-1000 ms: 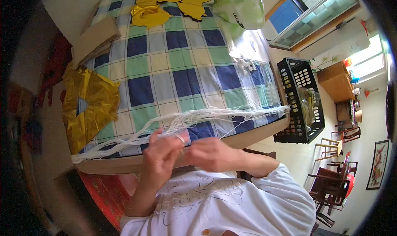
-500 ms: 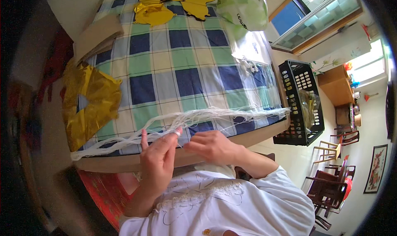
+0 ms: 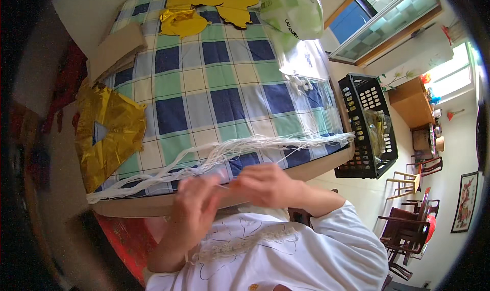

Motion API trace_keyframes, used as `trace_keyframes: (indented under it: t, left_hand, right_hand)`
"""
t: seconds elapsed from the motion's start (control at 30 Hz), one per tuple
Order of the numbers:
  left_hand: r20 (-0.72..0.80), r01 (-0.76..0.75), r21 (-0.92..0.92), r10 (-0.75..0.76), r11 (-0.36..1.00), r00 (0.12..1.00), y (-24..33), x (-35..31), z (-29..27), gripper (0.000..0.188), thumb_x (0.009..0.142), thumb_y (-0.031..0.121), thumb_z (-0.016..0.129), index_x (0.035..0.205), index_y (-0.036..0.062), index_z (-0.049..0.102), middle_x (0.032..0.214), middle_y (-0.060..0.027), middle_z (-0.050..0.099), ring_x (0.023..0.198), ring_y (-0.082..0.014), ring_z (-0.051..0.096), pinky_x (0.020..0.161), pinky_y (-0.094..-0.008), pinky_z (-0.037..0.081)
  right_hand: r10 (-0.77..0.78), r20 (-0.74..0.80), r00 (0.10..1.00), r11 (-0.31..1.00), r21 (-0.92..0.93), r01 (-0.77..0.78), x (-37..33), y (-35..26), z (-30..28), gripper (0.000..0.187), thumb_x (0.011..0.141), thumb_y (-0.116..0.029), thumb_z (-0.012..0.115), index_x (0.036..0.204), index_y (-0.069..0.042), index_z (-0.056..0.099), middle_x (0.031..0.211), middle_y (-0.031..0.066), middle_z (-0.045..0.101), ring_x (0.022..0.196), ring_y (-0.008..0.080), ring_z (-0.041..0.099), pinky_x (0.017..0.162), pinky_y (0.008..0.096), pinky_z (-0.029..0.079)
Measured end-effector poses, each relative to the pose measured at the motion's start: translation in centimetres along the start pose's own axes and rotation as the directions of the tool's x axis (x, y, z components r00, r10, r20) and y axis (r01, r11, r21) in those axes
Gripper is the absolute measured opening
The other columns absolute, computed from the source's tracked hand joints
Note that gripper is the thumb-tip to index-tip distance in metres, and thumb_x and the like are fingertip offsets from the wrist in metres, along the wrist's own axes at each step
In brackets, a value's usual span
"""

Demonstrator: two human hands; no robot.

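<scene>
A long bundle of loose white strings (image 3: 240, 147) stretches along the near edge of the plaid-covered table, from its left corner to the right side. My right hand (image 3: 265, 185) is closed just in front of the bundle, with a white strand running from it up toward the strings. My left hand (image 3: 196, 204) is close beside it on the left, smeared by motion. A short white bit of string shows between the two hands. How the left fingers are set is too blurred to make out.
Gold foil pieces (image 3: 120, 127) lie at the left, beside folded cardboard (image 3: 116, 51). More flat gold foil shapes (image 3: 186, 23) and a green-white plastic bag (image 3: 293, 13) are at the far side. A black plastic crate (image 3: 352, 107) stands off the right edge. Dark chairs (image 3: 403, 229) are beyond.
My left hand has moved down, off the string bundle toward me, and is closer to the right hand. The right hand stays closed. The whole view has shifted slightly.
</scene>
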State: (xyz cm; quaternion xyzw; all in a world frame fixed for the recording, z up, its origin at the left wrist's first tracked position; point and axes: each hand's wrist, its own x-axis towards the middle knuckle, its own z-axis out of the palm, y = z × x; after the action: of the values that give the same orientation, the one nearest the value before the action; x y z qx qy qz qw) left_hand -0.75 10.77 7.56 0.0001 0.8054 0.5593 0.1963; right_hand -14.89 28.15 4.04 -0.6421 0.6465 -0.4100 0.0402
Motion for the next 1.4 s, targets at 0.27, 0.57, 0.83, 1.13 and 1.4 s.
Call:
trace_keyframes:
  t: [0.27, 0.57, 0.83, 1.13, 1.4]
  left_hand:
    - [-0.329, -0.189, -0.068, 0.157, 0.98, 0.931, -0.2, 1.7, 0.4, 0.019, 0.085, 0.007, 0.062, 0.102, -0.0001, 0.058, 0.108, -0.0141, 0.059, 0.1, -0.023, 0.058, 0.087, -0.0326, 0.044]
    - [0.261, 0.083, -0.095, -0.056, 0.992, 0.964, -0.9, 2.0, -1.3, 0.039, 0.082, 0.012, 0.068, 0.114, -0.0034, 0.054, 0.12, -0.0177, 0.058, 0.11, -0.0227, 0.056, 0.092, -0.0301, 0.042]
    - [0.251, 0.1, -0.342, -0.011, 0.934, 0.968, -2.3, 1.8, -0.3, 0.048, 0.083, 0.008, 0.066, 0.126, -0.0016, 0.048, 0.12, -0.0174, 0.057, 0.104, -0.0238, 0.058, 0.09, -0.0316, 0.043]
    - [-0.067, -0.063, -0.537, 0.032, 0.841, 0.997, -2.2, 2.8, 1.6, 0.051, 0.08, 0.001, 0.063, 0.128, 0.0026, 0.047, 0.116, -0.0154, 0.059, 0.105, -0.0302, 0.057, 0.096, -0.0391, 0.037]
    - [-0.409, -0.283, -0.241, 0.167, 0.928, 0.897, -1.1, 3.6, 1.8, 0.017, 0.081, 0.005, 0.065, 0.096, -0.0004, 0.061, 0.099, -0.0149, 0.065, 0.085, -0.0265, 0.063, 0.082, -0.036, 0.045]
  right_hand:
    - [-0.034, 0.026, 0.999, 0.999, -0.015, 0.035, -0.7, 0.7, 0.2, 0.023, 0.074, -0.01, 0.066, 0.094, -0.004, 0.056, 0.071, 0.0066, 0.048, 0.062, 0.0252, 0.053, 0.052, 0.0368, 0.044]
    - [0.107, 0.092, 0.99, 0.994, 0.028, -0.11, -0.9, 1.3, -1.3, 0.025, 0.072, -0.009, 0.065, 0.094, -0.002, 0.057, 0.077, 0.0092, 0.054, 0.067, 0.027, 0.056, 0.055, 0.0368, 0.046]
    - [0.205, 0.136, 0.969, 0.978, 0.012, -0.208, -1.2, 1.8, -1.2, 0.026, 0.072, -0.007, 0.066, 0.097, -0.005, 0.058, 0.084, 0.0112, 0.058, 0.071, 0.0295, 0.059, 0.06, 0.0377, 0.048]
    - [0.333, 0.051, 0.942, 0.935, 0.115, -0.337, -1.7, 2.5, 0.5, 0.02, 0.074, 0.004, 0.061, 0.093, -0.001, 0.058, 0.084, 0.0123, 0.06, 0.074, 0.03, 0.06, 0.063, 0.0389, 0.048]
    - [0.351, 0.03, 0.936, 0.92, 0.176, -0.35, -2.0, 2.1, 0.2, 0.019, 0.077, 0.001, 0.06, 0.096, -0.002, 0.057, 0.083, 0.0123, 0.06, 0.075, 0.0312, 0.061, 0.064, 0.038, 0.049]
